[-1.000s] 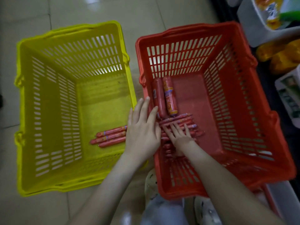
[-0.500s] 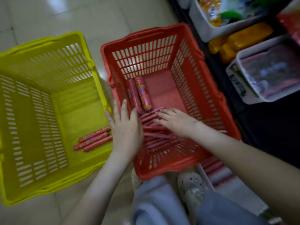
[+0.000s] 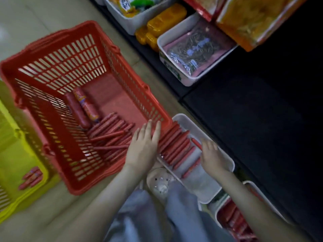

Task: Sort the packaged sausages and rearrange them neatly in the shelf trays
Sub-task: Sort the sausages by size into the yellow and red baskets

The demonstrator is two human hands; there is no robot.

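A white tray (image 3: 225,163) on the floor holds a row of thin red sausages (image 3: 176,145). My left hand (image 3: 144,148) lies flat with straight fingers against the left side of that row, over the red basket's near corner. My right hand (image 3: 210,154) hovers over the tray's right side, fingers loosely spread, with a single sausage (image 3: 196,143) at its fingertips. The red basket (image 3: 52,123) contains several thin sausages (image 3: 111,137) and two thick ones (image 3: 82,107). A yellow basket (image 3: 10,154) at the far left holds a few thin sausages (image 3: 31,177).
A second white tray (image 3: 258,193) with red sausages sits at the lower right. Dark shelving rises on the right, with white bins of packaged goods (image 3: 194,51) and yellow packs (image 3: 162,23). My knees and a white shoe (image 3: 159,182) are below the hands.
The view swung right from the two baskets to the white tray. Both hands left the red basket's sausages and now sit on either side of the tray's row.
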